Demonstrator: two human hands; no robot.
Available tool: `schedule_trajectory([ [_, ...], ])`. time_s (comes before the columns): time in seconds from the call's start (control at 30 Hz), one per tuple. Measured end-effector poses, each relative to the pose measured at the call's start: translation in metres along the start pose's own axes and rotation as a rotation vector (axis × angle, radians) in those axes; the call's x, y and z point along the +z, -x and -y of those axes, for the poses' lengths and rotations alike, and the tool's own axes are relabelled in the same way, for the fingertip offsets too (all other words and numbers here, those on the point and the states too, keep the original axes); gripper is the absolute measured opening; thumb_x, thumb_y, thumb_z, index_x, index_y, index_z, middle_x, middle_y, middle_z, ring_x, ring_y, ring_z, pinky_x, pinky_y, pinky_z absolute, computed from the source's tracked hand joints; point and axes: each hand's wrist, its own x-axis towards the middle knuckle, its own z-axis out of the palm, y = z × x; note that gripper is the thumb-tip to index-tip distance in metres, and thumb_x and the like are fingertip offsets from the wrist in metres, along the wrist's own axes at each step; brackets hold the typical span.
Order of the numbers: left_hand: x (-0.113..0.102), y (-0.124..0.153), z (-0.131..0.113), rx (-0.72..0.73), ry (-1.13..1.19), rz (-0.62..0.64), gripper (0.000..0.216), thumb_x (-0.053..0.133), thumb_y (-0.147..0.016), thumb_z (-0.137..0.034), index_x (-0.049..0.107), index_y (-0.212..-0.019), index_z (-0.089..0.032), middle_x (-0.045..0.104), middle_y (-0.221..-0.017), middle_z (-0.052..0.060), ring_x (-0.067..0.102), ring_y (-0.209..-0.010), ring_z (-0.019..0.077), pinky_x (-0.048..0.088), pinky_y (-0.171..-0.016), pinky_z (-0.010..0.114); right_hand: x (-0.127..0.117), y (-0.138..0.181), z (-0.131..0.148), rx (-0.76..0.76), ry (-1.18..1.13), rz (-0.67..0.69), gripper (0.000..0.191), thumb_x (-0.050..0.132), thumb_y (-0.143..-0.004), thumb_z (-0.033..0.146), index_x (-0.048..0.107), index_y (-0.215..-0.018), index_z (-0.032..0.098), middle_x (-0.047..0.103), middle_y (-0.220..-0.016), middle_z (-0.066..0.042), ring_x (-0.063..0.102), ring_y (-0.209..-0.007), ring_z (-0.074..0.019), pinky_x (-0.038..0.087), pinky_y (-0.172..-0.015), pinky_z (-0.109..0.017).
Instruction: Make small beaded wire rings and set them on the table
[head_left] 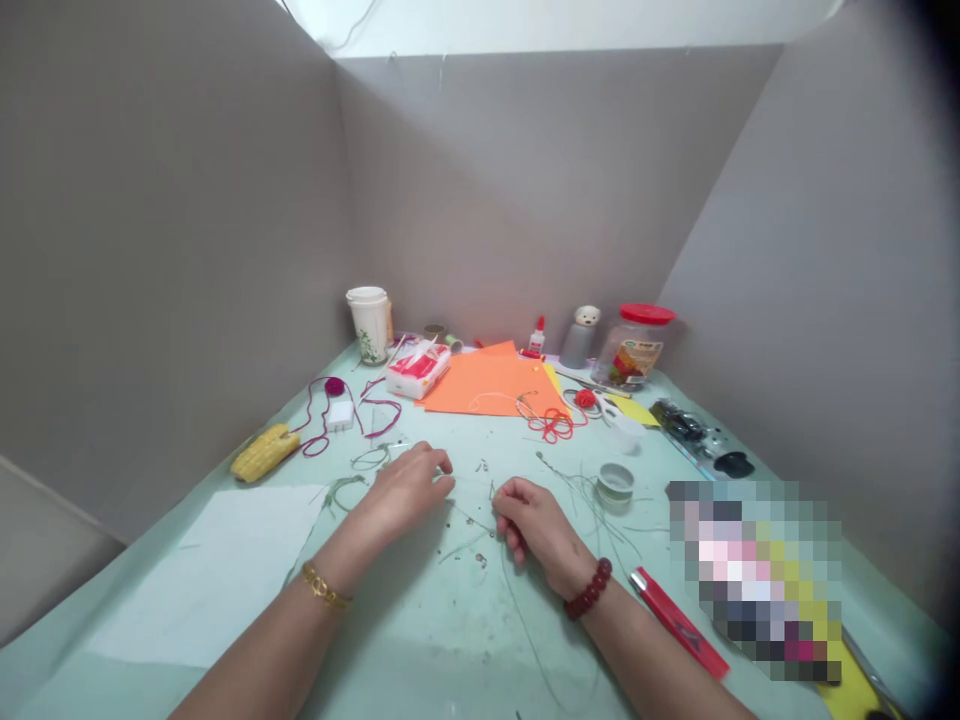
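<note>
My right hand (534, 525) is closed in a pinch on a thin green cord (517, 600). A short end of it stands up at the fingertips, and a long tail hangs down toward the front of the table. My left hand (411, 490) is to the left with bent fingers. A strand stretches between the two hands, and the left fingers seem closed on it, though their grip is partly hidden. Small metal-looking bits (480, 560) lie scattered on the table below and between my hands. Loops of green cord (346, 492) rest beside my left wrist.
At left are white paper (202, 570), a yellow corn cob (265, 453) and purple yarn (334, 386). Orange sheets (480, 385), a tissue pack (418, 370) and a lidded jar (637, 350) stand behind. A tape roll (615, 483) and red cutter (679, 620) lie at right.
</note>
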Motion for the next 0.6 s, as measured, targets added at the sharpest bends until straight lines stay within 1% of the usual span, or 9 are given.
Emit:
schedule_trajectory([
  [0.03,0.005,0.001,-0.006,0.015,0.013,-0.054,0.022,0.044,-0.078,-0.027,0.064,-0.086,-0.021,0.063,-0.092,0.005,0.056,-0.080,0.0181,0.036,-0.070,0.028,0.000,-0.001,0.000,-0.002,0.000,0.001,0.003,0.047,-0.069,0.019,0.046,-0.066,0.018,0.050,-0.050,0.006,0.038,-0.034,-0.0053,0.029,-0.028,-0.015],
  [0.07,0.011,0.002,-0.012,0.034,0.053,-0.081,0.022,0.042,-0.079,-0.026,0.063,-0.082,-0.020,0.063,-0.085,0.004,0.055,-0.077,0.0174,0.036,-0.069,0.027,0.000,-0.001,-0.001,-0.005,0.000,0.000,0.003,0.047,-0.069,0.019,0.046,-0.066,0.018,0.050,-0.050,0.006,0.038,-0.034,-0.0053,0.029,-0.028,-0.015],
  [0.13,0.024,0.001,-0.019,0.030,0.212,-0.040,0.021,0.043,-0.078,-0.024,0.062,-0.070,-0.019,0.062,-0.068,0.001,0.053,-0.066,0.0152,0.035,-0.061,0.026,0.000,-0.003,-0.002,-0.010,-0.001,-0.004,0.004,0.047,-0.070,0.019,0.046,-0.066,0.018,0.050,-0.049,0.006,0.038,-0.034,-0.0052,0.029,-0.028,-0.015],
  [0.23,0.045,-0.005,-0.020,-0.070,0.437,0.054,0.020,0.048,-0.074,-0.025,0.058,-0.059,-0.017,0.056,-0.054,-0.001,0.045,-0.049,0.0112,0.030,-0.050,0.023,0.001,-0.004,-0.003,-0.010,-0.011,-0.011,0.006,0.047,-0.072,0.021,0.046,-0.067,0.018,0.050,-0.048,0.006,0.038,-0.033,-0.0050,0.028,-0.028,-0.015],
  [0.37,0.061,-0.013,-0.016,-0.158,0.555,0.091,0.022,0.046,-0.075,-0.028,0.056,-0.059,-0.017,0.047,-0.044,-0.005,0.036,-0.038,0.0081,0.025,-0.042,0.022,0.001,-0.004,-0.003,-0.012,-0.002,-0.003,0.007,0.044,-0.073,0.018,0.048,-0.067,0.017,0.049,-0.048,0.006,0.038,-0.033,-0.0048,0.029,-0.028,-0.015],
  [0.5,0.064,-0.014,-0.017,-0.217,0.667,0.104,0.019,0.047,-0.075,-0.030,0.051,-0.060,-0.018,0.035,-0.040,-0.009,0.027,-0.036,0.0062,0.021,-0.040,0.020,0.002,-0.005,-0.005,-0.020,0.013,-0.003,0.009,0.043,-0.074,0.016,0.049,-0.068,0.017,0.050,-0.047,0.006,0.038,-0.032,-0.0052,0.028,-0.027,-0.015],
  [0.6,0.064,-0.013,-0.018,-0.235,0.718,0.098,0.014,0.052,-0.072,-0.028,0.049,-0.063,-0.018,0.037,-0.045,-0.009,0.027,-0.038,0.0048,0.021,-0.040,0.019,0.002,-0.005,-0.006,-0.020,0.011,0.000,0.009,0.044,-0.075,0.015,0.048,-0.067,0.018,0.052,-0.047,0.006,0.039,-0.031,-0.0055,0.029,-0.027,-0.015],
])
